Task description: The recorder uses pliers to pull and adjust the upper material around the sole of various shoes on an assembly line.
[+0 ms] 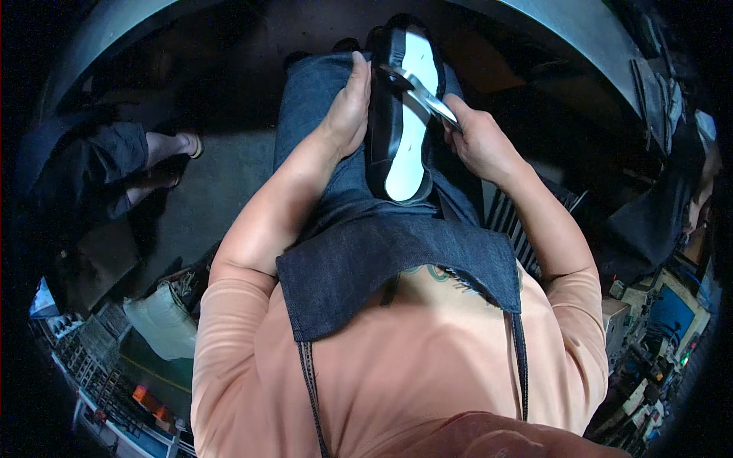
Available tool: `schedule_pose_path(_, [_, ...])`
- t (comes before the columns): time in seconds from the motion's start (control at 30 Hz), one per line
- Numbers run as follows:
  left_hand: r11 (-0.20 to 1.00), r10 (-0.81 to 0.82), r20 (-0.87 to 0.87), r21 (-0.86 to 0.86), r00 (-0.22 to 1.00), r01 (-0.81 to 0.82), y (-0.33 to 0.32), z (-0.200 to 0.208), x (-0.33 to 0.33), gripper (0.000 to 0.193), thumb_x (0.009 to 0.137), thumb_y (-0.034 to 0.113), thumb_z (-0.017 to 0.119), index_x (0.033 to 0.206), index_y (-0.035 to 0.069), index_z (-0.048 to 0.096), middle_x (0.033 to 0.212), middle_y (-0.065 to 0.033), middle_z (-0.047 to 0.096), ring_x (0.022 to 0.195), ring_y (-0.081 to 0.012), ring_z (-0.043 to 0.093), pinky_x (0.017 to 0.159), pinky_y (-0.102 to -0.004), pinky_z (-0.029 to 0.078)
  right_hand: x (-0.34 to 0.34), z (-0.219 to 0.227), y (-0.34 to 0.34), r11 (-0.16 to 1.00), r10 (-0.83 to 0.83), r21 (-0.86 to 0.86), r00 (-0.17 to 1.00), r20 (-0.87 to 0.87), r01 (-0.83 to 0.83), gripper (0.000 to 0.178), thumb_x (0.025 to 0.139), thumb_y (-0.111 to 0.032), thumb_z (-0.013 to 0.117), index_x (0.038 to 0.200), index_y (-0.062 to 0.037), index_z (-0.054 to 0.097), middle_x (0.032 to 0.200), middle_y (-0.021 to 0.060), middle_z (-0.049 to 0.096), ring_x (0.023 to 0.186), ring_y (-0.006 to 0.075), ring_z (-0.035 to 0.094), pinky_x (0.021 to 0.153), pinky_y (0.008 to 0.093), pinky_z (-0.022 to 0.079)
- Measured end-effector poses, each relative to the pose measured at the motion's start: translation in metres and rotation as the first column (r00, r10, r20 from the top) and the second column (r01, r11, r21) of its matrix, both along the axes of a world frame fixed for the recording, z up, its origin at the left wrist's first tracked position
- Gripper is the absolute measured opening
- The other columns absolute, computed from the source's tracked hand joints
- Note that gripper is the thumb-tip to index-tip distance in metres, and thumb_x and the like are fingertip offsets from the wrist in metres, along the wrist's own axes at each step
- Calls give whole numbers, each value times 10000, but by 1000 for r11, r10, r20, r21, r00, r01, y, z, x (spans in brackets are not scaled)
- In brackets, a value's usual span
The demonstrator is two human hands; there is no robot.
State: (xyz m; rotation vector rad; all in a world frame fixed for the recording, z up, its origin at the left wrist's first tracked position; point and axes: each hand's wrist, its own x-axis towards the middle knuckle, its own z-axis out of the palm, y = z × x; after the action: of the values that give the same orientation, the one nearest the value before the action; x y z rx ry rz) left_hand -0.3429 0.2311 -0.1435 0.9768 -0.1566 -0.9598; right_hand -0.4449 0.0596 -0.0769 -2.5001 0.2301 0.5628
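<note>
A black shoe upper (385, 130) lies sole up along my lap, with a long white insole (412, 126) showing on its underside. My left hand (351, 111) is against the shoe's left side, thumb pointing away from me. Its other fingers are mostly hidden beside the shoe. In my right hand (482, 141) is a shiny metal hand tool that looks like lasting pincers (429, 99). It crosses over the insole, and its head is at the black edge on the far left of the shoe.
A dark denim apron (397, 244) covers my lap. Curving round the far side is a pale metal edge (588, 42). Another person's leg (168, 145) shows at left. To the lower right are cluttered equipment and a blue panel (672, 313); a pale sack (164, 320) sits lower left.
</note>
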Motion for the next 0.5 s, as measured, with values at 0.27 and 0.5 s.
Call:
schedule_pose_path(0.27, [997,7,24,78,1000,-8,-3,0,6,750,954,636,106,1358,83,412,1304,-137,501,1264,-231,436,1088,-394,343,-6,-9,-1,994,-100,56,990,100,95,126,869,7,492,983,-32,453,781,223,613,774,396,642,664,460,481])
schedule_pose_path(0.5, [999,18,-24,33,1000,-18,-4,-2,-4,725,954,644,182,1390,103,390,1317,-108,514,1216,-219,493,1045,-368,389,-4,-16,3,990,-142,19,987,75,141,152,860,-23,494,1006,-34,454,828,271,618,838,460,612,705,516,481])
